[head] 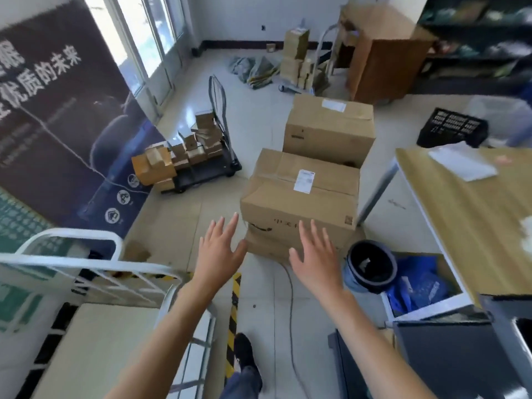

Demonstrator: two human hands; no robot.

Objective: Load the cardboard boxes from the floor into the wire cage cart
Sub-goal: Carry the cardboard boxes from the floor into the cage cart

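Both hands, left (pixel 220 251) and right (pixel 316 259), fingers apart, empty, reaching toward near box (pixel 299 203) to grab its sides; cart (pixel 86 263) waits left.

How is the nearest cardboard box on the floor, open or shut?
Shut: the nearest cardboard box has its top flaps flat, a white label on them.
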